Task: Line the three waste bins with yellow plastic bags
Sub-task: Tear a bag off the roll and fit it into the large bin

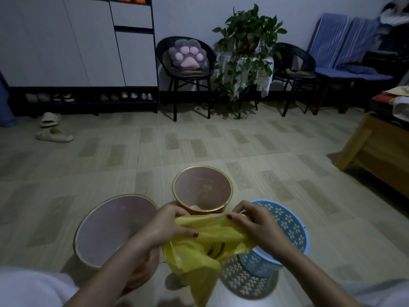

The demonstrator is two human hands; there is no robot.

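Note:
Both my hands hold a crumpled yellow plastic bag [205, 244] above the floor. My left hand [170, 224] pinches its left top edge and my right hand [252, 222] pinches the right top edge. Three bins stand below. A large round orange bin [99, 235] with a gold rim is at the left, unlined. A smaller orange bin [202, 189] stands behind the bag, with something pale at its bottom. A blue perforated basket [292, 227] with flower cut-outs sits at the right, partly hidden by the bag and my right hand.
A wooden bed frame [374, 149] stands at the right. Two black chairs [186, 74] and a potted plant [247, 52] on a small table line the far wall. A white cabinet [77, 41] with shoes beneath is at the back left, slippers [54, 134] on the floor.

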